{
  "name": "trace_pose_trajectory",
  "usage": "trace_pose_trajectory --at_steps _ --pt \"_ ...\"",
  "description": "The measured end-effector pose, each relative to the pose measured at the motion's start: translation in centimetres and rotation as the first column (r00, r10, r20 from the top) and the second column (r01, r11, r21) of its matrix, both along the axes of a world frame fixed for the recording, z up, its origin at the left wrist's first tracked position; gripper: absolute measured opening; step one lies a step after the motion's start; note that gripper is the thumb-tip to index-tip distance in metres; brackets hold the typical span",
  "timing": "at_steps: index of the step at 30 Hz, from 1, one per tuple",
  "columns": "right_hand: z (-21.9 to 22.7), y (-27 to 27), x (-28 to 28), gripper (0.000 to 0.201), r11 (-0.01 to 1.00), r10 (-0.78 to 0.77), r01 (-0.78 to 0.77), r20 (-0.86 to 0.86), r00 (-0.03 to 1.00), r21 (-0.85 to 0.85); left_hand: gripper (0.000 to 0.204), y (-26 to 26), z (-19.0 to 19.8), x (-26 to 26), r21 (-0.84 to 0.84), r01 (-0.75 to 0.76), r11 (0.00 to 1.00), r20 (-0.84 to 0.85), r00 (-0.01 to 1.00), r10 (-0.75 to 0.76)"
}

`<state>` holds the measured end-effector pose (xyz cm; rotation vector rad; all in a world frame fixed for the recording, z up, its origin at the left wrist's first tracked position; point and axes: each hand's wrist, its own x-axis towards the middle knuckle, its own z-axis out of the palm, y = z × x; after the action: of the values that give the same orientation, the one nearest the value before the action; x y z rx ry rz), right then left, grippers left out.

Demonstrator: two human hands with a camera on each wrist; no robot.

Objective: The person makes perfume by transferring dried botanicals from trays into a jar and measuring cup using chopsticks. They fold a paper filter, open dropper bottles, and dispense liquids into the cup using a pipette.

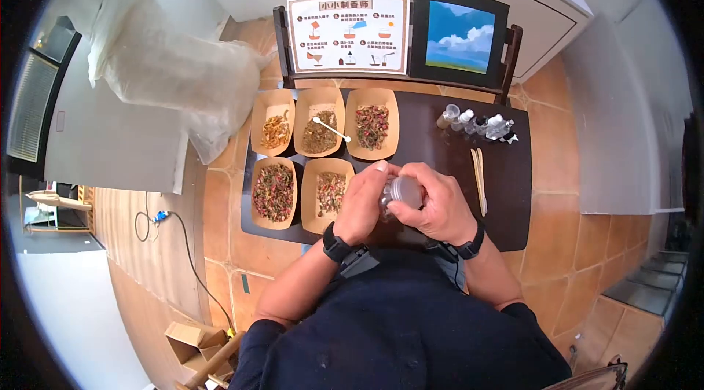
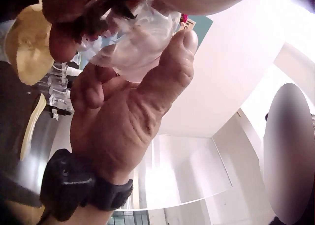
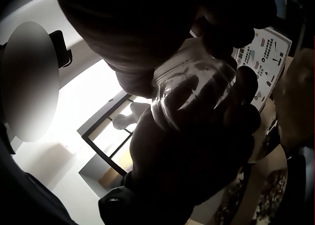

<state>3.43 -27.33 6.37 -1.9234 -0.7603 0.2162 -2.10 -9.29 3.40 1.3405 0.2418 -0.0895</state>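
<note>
Both hands hold a small clear jar (image 1: 387, 204) with a pale ridged lid (image 1: 407, 192), in front of the body near the table's front edge. My left hand (image 1: 361, 203) curls around the body of the jar on its left side. From the right, my right hand (image 1: 444, 203) grips the jar at its lid end, thumb across the front. In the left wrist view, clear plastic (image 2: 142, 43) shows between the fingers of both hands. The jar (image 3: 192, 82) appears tilted in the dark right wrist view, where fingers cover much of it. What it contains is hidden.
Several paper trays (image 1: 275, 192) of dried flowers and herbs stand at the table's left, a white spoon (image 1: 331, 129) in one. Small bottles (image 1: 477, 124) and wooden sticks (image 1: 479, 181) lie at right. An instruction sheet (image 1: 348, 34) and a framed sky picture (image 1: 460, 37) stand behind.
</note>
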Motion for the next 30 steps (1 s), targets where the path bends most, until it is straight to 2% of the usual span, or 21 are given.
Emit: trace_pose_trajectory --at_steps 4,8,10,12,16,18,22,24,26,30 --pt "-0.2 -0.4 0.0 0.049 1.000 0.016 -0.016 -0.001 1.000 0.010 0.045 0.4 -0.1 -0.1 -0.010 0.035 0.999 -0.020 0.999 -0.035" --pt "-0.5 -0.8 0.0 0.050 0.998 0.039 -0.039 0.011 0.999 0.040 0.042 0.6 0.5 -0.5 -0.168 0.094 0.981 -0.075 0.991 -0.108" --pt "-1.9 -1.0 0.0 0.050 0.995 0.062 -0.064 0.022 0.998 0.072 0.045 0.9 -0.3 -0.5 -0.148 0.124 0.981 -0.059 0.989 -0.134" --pt "-2.6 -1.0 -0.1 0.051 0.988 0.041 -0.051 0.067 0.997 0.148 0.048 0.7 -0.5 -0.6 -0.114 0.114 0.987 0.060 0.992 -0.107" --pt "-2.0 -1.0 0.0 0.054 0.984 0.061 -0.075 0.088 0.994 0.161 0.050 1.0 -0.2 -0.8 -0.123 0.127 0.984 0.017 0.992 -0.126" --pt "-0.7 -1.1 0.2 0.053 0.991 0.095 -0.105 0.108 0.990 0.084 0.051 1.4 -0.3 -0.9 -0.158 0.143 0.977 0.006 0.990 -0.144" --pt "0.5 -0.9 0.9 0.053 0.990 0.137 -0.139 0.104 0.985 0.012 0.051 1.6 -0.6 -0.9 -0.189 0.115 0.975 -0.029 0.992 -0.123" --pt "0.8 -0.7 1.6 0.055 0.986 0.167 -0.168 0.140 0.976 -0.002 0.050 1.6 -1.1 -0.9 -0.206 0.037 0.978 -0.033 0.998 -0.045" --pt "0.8 -0.6 1.9 0.057 0.987 0.161 -0.160 0.142 0.977 -0.019 0.051 1.9 -1.0 -1.0 -0.136 0.025 0.990 -0.012 1.000 -0.027" --pt "-0.7 -0.2 2.2 0.062 0.987 0.148 -0.153 0.109 0.983 0.039 0.058 2.3 -0.9 -1.1 -0.163 0.013 0.987 0.051 0.999 -0.005"
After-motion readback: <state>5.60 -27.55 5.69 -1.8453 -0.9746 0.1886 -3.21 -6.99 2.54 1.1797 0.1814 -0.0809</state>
